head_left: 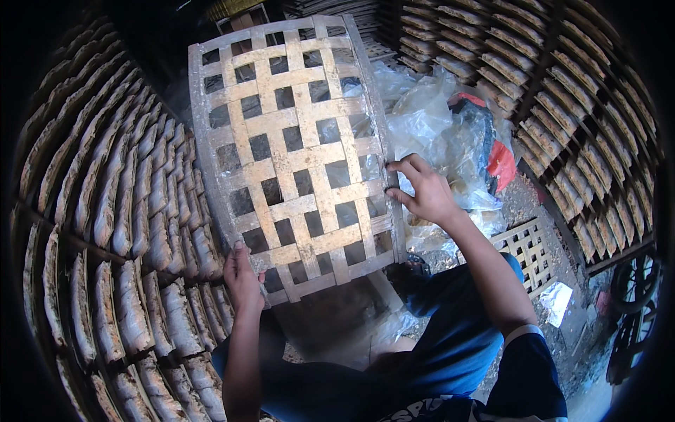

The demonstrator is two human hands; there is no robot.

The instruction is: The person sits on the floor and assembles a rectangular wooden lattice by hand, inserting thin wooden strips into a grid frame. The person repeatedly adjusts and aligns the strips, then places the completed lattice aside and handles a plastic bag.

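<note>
A large woven bamboo tray [299, 151], a lattice of flat strips in a wooden frame, is held tilted in front of me above my knees. My left hand [244, 278] grips its near left corner, thumb on the frame. Partway along the right edge, my right hand [424, 188] pinches the frame rail between thumb and fingers. The lattice looks bare, with gaps between the strips. Beneath its near edge, something pale and boxlike [351, 316] with clear plastic shows only in part.
Racks of stacked wrapped slabs rise at the left [133, 306] and right [562, 141]. Crumpled clear plastic sheeting [422, 105] lies behind the tray, with a red piece [501, 166] beside it. Another lattice tray [529, 254] lies on the littered floor. A wheel [635, 285] stands far right.
</note>
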